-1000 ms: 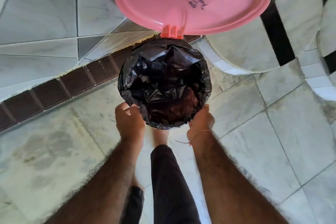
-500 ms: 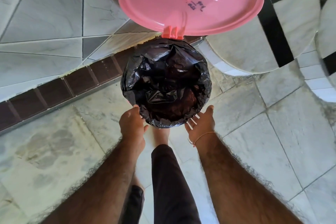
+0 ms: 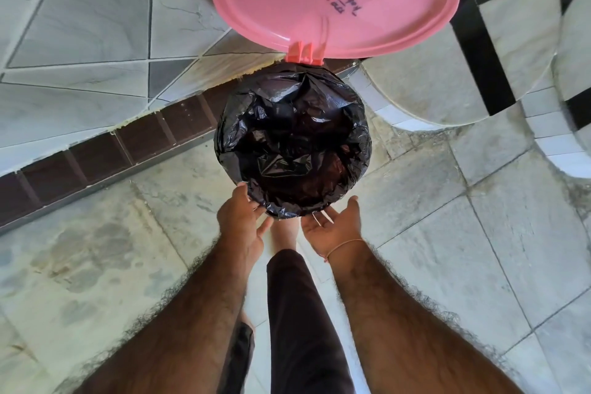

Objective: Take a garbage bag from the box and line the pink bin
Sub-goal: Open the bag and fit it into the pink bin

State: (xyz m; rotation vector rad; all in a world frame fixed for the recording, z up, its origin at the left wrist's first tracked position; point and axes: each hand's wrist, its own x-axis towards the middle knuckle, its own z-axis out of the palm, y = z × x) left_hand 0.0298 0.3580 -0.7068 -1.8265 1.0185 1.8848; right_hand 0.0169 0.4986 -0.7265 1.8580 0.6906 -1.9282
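A black garbage bag (image 3: 292, 141) is stretched over the round mouth of the pink bin and hangs crumpled inside it. The bin's walls are hidden under the bag. Its pink lid (image 3: 335, 0) stands swung up behind, held by a pink hinge (image 3: 305, 53). My left hand (image 3: 241, 221) is at the near left rim, fingers loosely spread and touching the bag's edge. My right hand (image 3: 332, 224) is at the near right rim, palm up and open, its fingers reaching under the bag's edge. Neither hand grips anything. The box is not in view.
The bin stands on a grey tiled floor (image 3: 447, 249) next to a dark brown tiled skirting (image 3: 105, 153) and a tiled wall. A white rounded fixture (image 3: 447, 83) with a black stripe sits at the right. My leg and bare foot (image 3: 283, 235) are just below the bin.
Both hands gripped the bag's near rim a second ago. They have since let go, opened, and moved inward under the front edge.
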